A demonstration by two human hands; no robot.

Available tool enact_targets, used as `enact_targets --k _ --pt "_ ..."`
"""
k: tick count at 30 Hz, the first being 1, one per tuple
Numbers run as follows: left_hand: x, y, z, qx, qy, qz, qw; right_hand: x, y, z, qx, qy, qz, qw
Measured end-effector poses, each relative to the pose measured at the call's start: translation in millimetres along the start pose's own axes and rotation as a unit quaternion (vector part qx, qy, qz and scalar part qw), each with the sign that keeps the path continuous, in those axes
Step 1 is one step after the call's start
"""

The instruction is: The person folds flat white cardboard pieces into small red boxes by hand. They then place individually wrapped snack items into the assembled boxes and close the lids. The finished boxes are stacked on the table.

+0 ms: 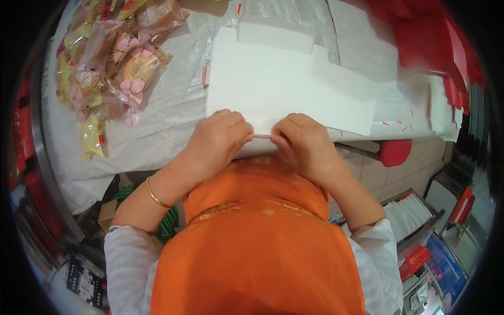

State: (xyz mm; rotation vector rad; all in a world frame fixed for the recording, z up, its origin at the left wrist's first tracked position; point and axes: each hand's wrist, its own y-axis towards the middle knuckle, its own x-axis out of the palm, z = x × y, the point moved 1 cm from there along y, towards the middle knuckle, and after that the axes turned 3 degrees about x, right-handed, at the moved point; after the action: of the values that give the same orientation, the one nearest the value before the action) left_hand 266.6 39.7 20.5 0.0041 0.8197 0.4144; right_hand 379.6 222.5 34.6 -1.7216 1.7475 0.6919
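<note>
A flat white cardboard box blank (283, 79) lies on the table in front of me, its far flap folded up. My left hand (223, 137) pinches the near edge of the blank between thumb and fingers. A short way to the right, my right hand (304, 139) grips the same edge, fingers curled over it. Between the two hands a narrow strip of the edge shows, bent upward. The thumbs are partly hidden. A small pink tab (205, 76) sticks out at the blank's left side.
Several clear-wrapped pastries (137, 71) are heaped at the far left, with a yellow packet (91, 137) nearer. Red folded boxes (428, 42) stand at the far right. A red stool (395, 152) is beside the table's near edge. A bin of white sheets (412, 215) sits lower right.
</note>
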Motion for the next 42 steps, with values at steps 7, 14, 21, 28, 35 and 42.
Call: enact_targets --k 7,14,21,28,35,42 --pt "-15.6 27.3 -2.3 -0.089 -0.053 -0.11 0.989 -18.0 31.6 -1.1 0.042 -0.039 -0.161 0.985" --pt "-15.8 40.0 -6.2 -0.13 -0.043 -0.17 0.976 -20.6 63.4 -9.8 0.058 -0.167 -0.335 0.925" --pt "-7.3 50.7 -8.0 -0.142 0.042 -0.2 0.968 -26.9 82.7 -24.1 0.07 -0.243 -0.377 0.891" --pt "-7.5 39.0 -5.5 -0.14 0.034 -0.143 0.979 -33.2 60.3 -4.8 0.117 -0.222 -0.307 0.918" --pt "-17.6 38.7 -6.8 -0.161 -0.001 -0.177 0.971 -33.6 45.4 5.2 0.112 -0.167 -0.231 0.952" --pt "8.4 27.2 16.4 0.06 0.102 -0.023 0.993 -44.6 14.3 21.0 0.077 0.107 -0.085 0.988"
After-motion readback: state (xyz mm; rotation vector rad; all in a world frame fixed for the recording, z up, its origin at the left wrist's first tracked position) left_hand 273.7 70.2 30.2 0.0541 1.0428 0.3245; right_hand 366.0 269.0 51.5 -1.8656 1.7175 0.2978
